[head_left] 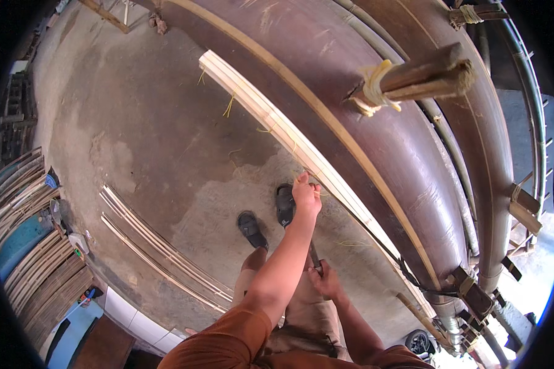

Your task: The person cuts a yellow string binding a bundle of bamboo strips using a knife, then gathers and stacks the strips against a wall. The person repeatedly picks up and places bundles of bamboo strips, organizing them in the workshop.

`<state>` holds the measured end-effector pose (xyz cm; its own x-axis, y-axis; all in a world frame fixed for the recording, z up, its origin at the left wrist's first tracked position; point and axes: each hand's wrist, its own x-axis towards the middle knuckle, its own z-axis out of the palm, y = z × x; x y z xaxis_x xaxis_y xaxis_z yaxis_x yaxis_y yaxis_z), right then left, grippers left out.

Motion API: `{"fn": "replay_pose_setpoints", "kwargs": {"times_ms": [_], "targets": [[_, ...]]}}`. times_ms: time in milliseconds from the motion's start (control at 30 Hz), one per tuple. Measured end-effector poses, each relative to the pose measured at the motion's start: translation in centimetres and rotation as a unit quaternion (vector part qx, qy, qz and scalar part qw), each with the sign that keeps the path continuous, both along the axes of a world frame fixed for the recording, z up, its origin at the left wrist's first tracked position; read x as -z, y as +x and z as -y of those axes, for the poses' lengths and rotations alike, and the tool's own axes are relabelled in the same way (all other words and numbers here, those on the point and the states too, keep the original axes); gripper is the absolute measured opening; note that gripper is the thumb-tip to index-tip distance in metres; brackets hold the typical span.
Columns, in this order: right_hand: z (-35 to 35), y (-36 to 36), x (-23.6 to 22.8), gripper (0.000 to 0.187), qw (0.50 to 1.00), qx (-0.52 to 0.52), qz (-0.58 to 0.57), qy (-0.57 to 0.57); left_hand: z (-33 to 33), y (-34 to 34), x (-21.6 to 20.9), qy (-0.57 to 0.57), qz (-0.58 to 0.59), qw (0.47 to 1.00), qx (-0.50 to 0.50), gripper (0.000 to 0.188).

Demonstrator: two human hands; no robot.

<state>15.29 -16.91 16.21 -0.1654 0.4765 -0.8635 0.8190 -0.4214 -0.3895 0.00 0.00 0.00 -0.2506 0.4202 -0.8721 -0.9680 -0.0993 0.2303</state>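
I stand in dark shoes (pixel 250 229) on a stained concrete floor (pixel 92 123). Long pale strips (pixel 128 214) lie to my left.

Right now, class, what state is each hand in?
Left hand: closed by the pale strips; any contents unclear.
Right hand: closed around a dark rod.

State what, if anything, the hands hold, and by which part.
Right hand: a dark rod, near its lower end. Left hand: closed beside pale strips; hold unclear.

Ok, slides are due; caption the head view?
Left hand near pale strips, right hand gripping a dark rod, over a concrete floor.
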Motion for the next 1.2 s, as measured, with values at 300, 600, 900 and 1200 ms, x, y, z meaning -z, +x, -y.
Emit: {"fn": "replay_pose_setpoints", "kwargs": {"times_ms": [300,600,900,1200], "targets": [[3.0,5.3,-3.0,0.028,0.996,-0.007,0.004,0.09,7.2,-3.5,-5.6,0.07,0.178,0.952,-0.239,0.039],[4.8,5.1,-5.0,0.025,0.986,-0.075,-0.021,0.145,13.4,-9.1,-7.5,0.16,0.073,0.984,0.023,0.037],[5.8,3.7,-6.5,0.026,0.988,0.041,0.014,0.15,13.2,-6.3,-8.1,-0.07,-0.138,0.933,0.325,0.031],[0.8,3.2,-3.0,0.032,0.98,-0.021,0.037,0.197,5.8,-9.0,-6.0,0.001,-0.494,0.57,0.656,0.033]]}}
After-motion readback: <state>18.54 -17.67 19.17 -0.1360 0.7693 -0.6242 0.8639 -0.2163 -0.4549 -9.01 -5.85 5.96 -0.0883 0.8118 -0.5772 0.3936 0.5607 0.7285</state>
